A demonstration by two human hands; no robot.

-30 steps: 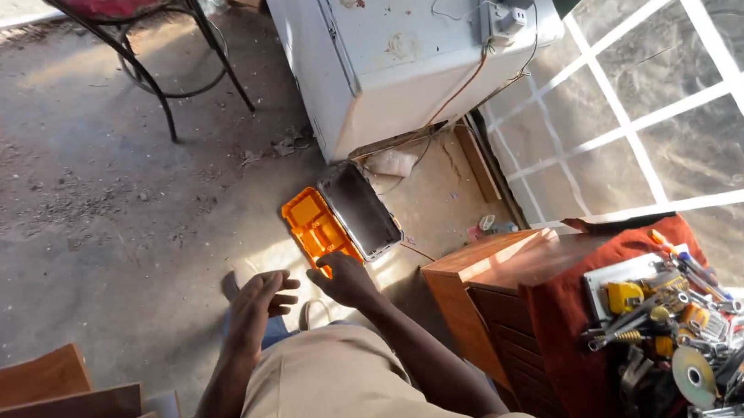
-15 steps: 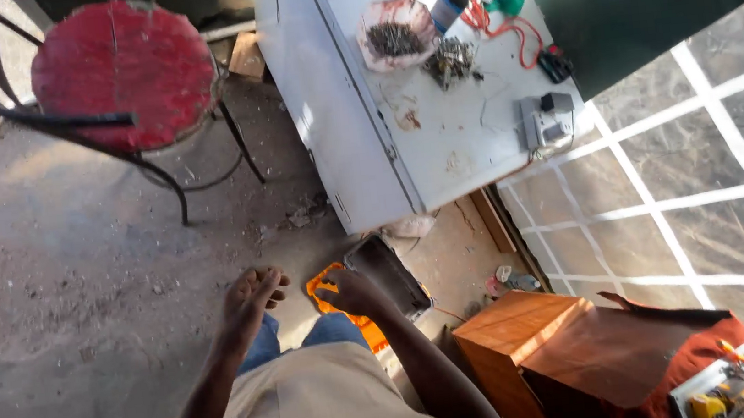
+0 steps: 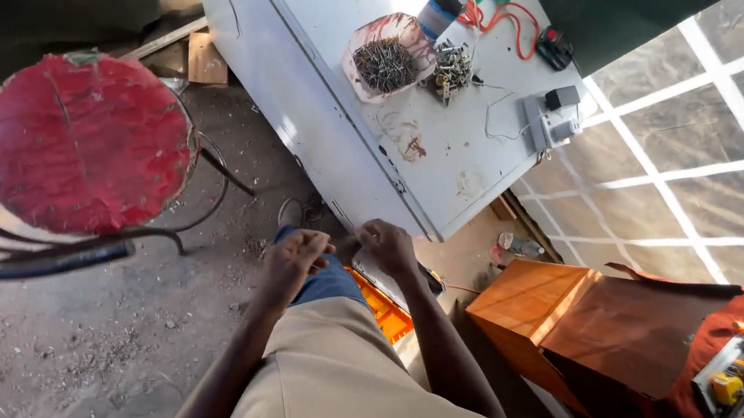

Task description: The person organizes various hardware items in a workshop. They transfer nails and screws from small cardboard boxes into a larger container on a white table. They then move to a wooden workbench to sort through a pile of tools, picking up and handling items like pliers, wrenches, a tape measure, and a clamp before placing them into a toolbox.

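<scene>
Bright daylight, sharp focus; glare on the white table (image 3: 441, 165), deep shadow top right, wide-angle bending at edges.

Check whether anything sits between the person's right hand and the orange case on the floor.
Nothing visible does. The right hand is down at the upper end of the orange case, apparently on its dark raised lid. The left hand hovers beside it over the knee. Whether the fingers grip the lid cannot be told.

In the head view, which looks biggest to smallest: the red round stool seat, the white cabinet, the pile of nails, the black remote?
1. White cabinet
2. Red stool seat
3. Pile of nails
4. Black remote

The stool seat may sit nearer the camera, so its size is less sure.
</scene>
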